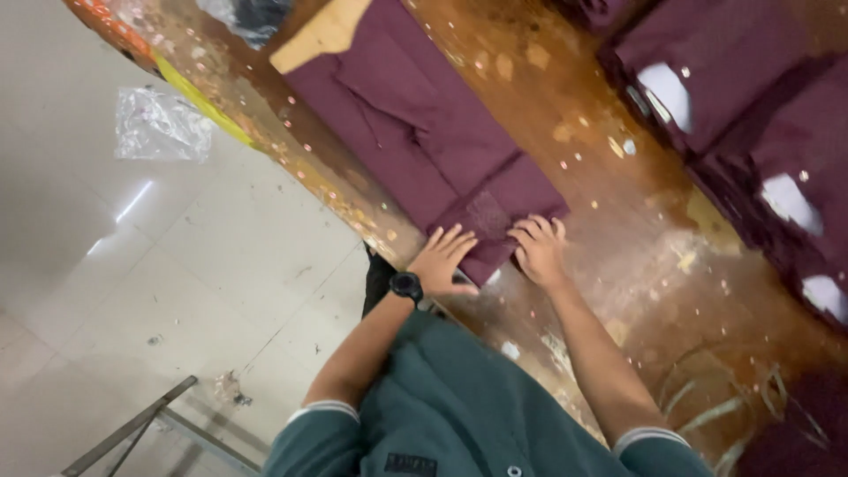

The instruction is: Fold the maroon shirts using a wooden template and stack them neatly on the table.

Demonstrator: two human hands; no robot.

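Note:
A dark maroon folded garment lies lengthwise on a worn brown wooden table, with a tan cardboard piece sticking out at its far end. My left hand, with a black wristwatch, rests flat on the garment's near edge, fingers spread. My right hand presses on the same near edge a little to the right, fingers curled onto the cloth. Neither hand lifts the fabric.
Several bagged maroon garments are stacked at the table's right side. A crumpled clear plastic bag lies on the pale tiled floor to the left. A metal frame leg shows at lower left. The table edge has yellow and orange tape.

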